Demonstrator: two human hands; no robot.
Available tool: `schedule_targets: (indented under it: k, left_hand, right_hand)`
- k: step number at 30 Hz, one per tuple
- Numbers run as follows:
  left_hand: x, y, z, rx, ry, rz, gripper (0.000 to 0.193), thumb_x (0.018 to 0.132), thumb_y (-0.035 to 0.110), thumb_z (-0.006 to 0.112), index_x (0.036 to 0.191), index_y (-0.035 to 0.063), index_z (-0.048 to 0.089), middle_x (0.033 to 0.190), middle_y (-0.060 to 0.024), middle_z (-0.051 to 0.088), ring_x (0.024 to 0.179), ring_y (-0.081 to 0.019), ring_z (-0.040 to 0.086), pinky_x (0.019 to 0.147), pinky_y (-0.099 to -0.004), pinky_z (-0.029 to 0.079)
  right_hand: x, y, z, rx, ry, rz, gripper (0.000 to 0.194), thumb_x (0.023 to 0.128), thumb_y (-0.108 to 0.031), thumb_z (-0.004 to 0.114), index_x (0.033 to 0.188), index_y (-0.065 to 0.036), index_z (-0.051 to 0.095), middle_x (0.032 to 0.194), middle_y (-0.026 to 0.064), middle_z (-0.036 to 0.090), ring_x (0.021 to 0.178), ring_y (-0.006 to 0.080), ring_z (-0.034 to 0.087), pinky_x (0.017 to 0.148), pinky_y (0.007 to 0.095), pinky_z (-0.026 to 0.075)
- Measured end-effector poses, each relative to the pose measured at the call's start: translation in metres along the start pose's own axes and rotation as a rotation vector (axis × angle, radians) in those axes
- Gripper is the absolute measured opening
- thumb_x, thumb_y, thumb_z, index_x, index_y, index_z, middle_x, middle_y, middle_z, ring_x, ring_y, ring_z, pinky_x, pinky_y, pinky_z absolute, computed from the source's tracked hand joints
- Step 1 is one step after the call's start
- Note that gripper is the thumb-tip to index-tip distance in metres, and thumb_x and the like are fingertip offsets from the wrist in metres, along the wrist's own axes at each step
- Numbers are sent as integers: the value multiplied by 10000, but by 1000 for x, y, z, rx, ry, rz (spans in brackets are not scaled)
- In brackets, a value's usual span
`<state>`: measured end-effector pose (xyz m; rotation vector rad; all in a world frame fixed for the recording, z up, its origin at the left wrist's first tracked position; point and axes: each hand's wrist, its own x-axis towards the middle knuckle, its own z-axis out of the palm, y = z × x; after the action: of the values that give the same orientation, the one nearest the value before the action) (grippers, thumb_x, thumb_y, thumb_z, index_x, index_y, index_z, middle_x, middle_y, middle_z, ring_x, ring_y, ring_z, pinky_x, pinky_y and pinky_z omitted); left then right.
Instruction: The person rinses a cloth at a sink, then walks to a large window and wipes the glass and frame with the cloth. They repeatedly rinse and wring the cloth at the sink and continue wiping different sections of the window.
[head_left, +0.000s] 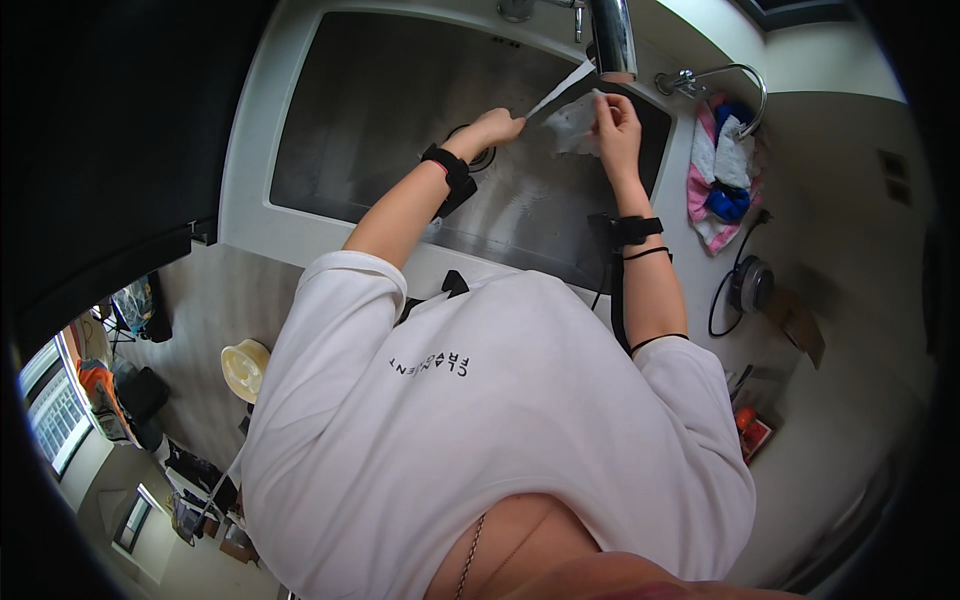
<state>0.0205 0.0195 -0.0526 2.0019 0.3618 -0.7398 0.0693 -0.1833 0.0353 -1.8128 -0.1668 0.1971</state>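
My left hand (500, 127) is closed on the lower end of a narrow white strip (560, 88), which slants up towards the faucet spout; its material is unclear. In my right hand (619, 127), thumb and fingers pinch the top of a thin, whitish, wet-looking sheet (574, 124) that hangs down. Both hands are over a stainless steel sink (360, 112). Part of the drain (484, 159) shows beyond my left wrist. The metal faucet spout (615, 45) is above and close to my right hand.
Right of the sink, pink, white and blue cloths (724, 172) lie on the counter below a curved metal tap (750, 79). A round appliance with a black cord (752, 283) stands farther along. The white sink rim (247, 172) runs along the left. A yellow basin (244, 369) is at lower left.
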Motion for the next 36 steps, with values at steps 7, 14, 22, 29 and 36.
schedule_targets:
  k: [7,14,22,29,36]
  left_hand:
    - [-30,13,5,-1268,-225,88,371,989,406,422,975,91,617,888,-30,625,840,-183,588,821,-345,468]
    - [-47,18,-17,-1234,-210,77,342,987,352,461,1118,74,611,1039,-75,670,942,-194,652,806,-366,524]
    - [-77,60,-49,-800,-252,230,326,1012,313,444,1202,97,596,1124,-45,643,977,-182,659,797,-355,555]
    - [-106,50,-93,-698,-143,304,384,1018,373,422,1211,94,603,1073,-72,676,956,-171,666,771,-317,572]
    - [-134,23,-131,-696,66,277,408,1029,388,384,1241,105,587,1061,-87,688,955,-179,674,764,-327,580]
  right_hand:
    - [-29,-8,73,-386,-213,-68,268,920,-145,507,1138,-35,617,989,230,660,934,386,637,810,420,501]
    - [-39,-28,43,-134,-260,-15,393,857,-6,470,1233,-8,587,1047,159,692,961,210,676,840,305,514]
    - [3,33,16,121,-488,178,232,778,-89,572,967,11,660,857,20,640,806,120,567,780,245,442]
    - [6,46,24,-357,-512,173,241,766,-177,663,949,-22,677,751,61,638,720,160,592,693,301,473]
    - [6,46,52,-420,-424,56,276,789,-218,642,975,-20,686,816,127,675,763,245,637,734,312,487]
